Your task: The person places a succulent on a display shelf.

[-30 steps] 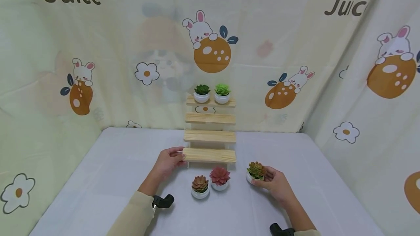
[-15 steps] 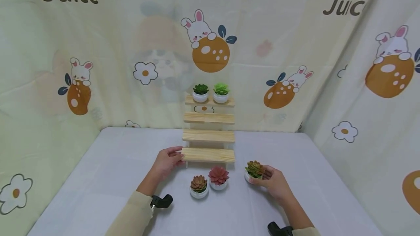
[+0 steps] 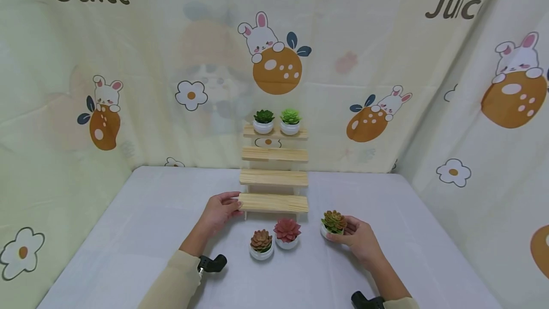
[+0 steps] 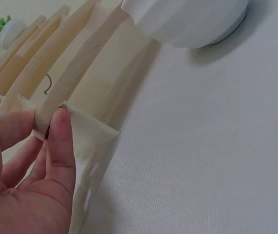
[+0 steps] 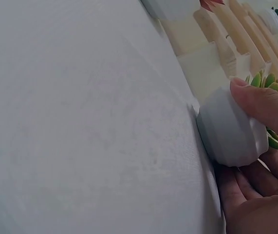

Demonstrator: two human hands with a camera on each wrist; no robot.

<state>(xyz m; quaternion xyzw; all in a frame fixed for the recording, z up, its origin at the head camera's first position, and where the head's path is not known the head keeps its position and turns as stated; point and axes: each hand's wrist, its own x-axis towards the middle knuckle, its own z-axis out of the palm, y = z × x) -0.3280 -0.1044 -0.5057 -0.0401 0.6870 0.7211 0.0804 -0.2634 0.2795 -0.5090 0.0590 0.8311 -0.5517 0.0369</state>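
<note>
My left hand [image 3: 220,212] pinches the left end of the lowest board of a tiered wooden plant stand [image 3: 273,202]; in the left wrist view the thumb and fingers [image 4: 61,141] close on the board's end. To the right of the stand, my right hand [image 3: 359,240] grips a green-brown potted succulent [image 3: 333,222] by its white pot [image 5: 231,129], thumb on one side and fingers on the other. The pot sits low at the tablecloth. In front of the stand are a brown succulent [image 3: 261,243] and a red succulent [image 3: 287,232], side by side in white pots.
A dark green succulent [image 3: 263,121] and a light green succulent [image 3: 290,121] stand on the top tier. White cloth covers the table [image 3: 171,190]. Behind it hangs a curtain [image 3: 326,23] printed with rabbits and fruit. Each wrist wears a black camera [image 3: 213,263].
</note>
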